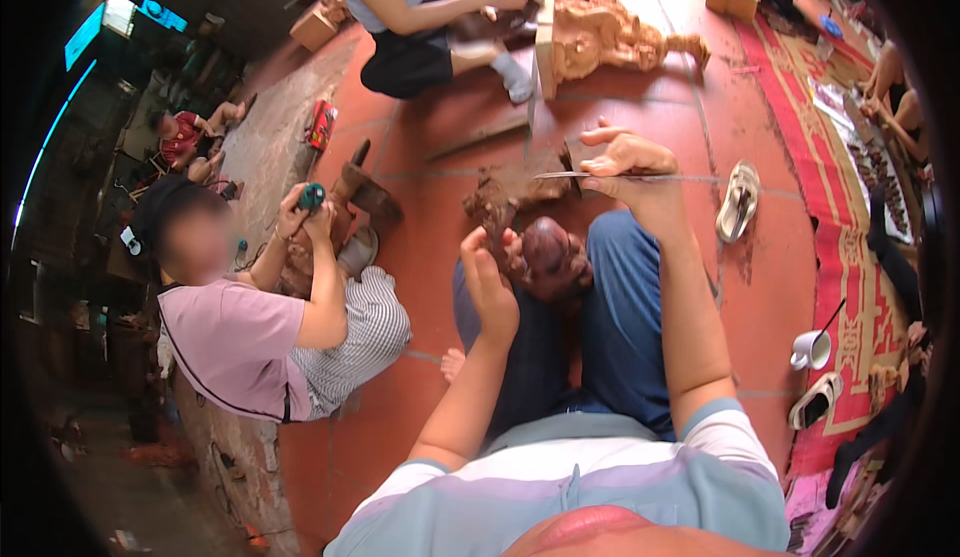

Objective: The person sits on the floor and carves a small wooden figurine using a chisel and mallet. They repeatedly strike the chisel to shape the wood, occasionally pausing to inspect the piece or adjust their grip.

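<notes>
A dark reddish-brown wood carving (550, 252) with a rounded, glossy top stands between my knees. My left hand (490, 282) is at its left side, fingers curled against a projecting part; the thumb is hard to make out. Above and to the right of the carving, my right hand (632, 165) is raised, pinching a thin, flat strip (558, 174) seen edge-on. The strip juts out left of the fingers, apart from the carving. Its material cannot be made out. Just beyond the carving lies a rough brown wooden piece (510, 189) on the tiles.
At left, a person in pink (235, 327) works on wood with a green power tool (312, 196). Ahead, another person (405, 7) sits by a pale carved statue (610, 39) lying sideways. Sandals (738, 202), a white mug (810, 350) and a red patterned mat (835, 257) are at right.
</notes>
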Demonstrator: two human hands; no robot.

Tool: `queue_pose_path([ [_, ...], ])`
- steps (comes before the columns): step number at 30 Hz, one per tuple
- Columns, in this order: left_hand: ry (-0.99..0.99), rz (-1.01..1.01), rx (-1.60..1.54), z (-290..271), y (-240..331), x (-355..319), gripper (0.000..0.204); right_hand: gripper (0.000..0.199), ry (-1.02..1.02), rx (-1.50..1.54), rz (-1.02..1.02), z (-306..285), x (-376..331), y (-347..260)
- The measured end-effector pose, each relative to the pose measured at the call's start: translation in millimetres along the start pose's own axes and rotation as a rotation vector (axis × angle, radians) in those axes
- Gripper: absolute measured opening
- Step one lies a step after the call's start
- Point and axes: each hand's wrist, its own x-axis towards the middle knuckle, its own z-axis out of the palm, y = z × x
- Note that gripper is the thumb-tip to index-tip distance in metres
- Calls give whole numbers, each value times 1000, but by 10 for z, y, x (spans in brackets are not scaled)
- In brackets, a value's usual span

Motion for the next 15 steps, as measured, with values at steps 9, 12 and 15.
queue_pose_path([
  [9,-21,33,20,-2,-85,97,34,11,119,141,65,-40,-5,99],
  [12,-11,51,58,-8,-52,148,39,13,-202,53,34,178,-25,1],
  [15,-2,-50,140,37,72,124,38,11,-26,31,45,108,-21,46],
])
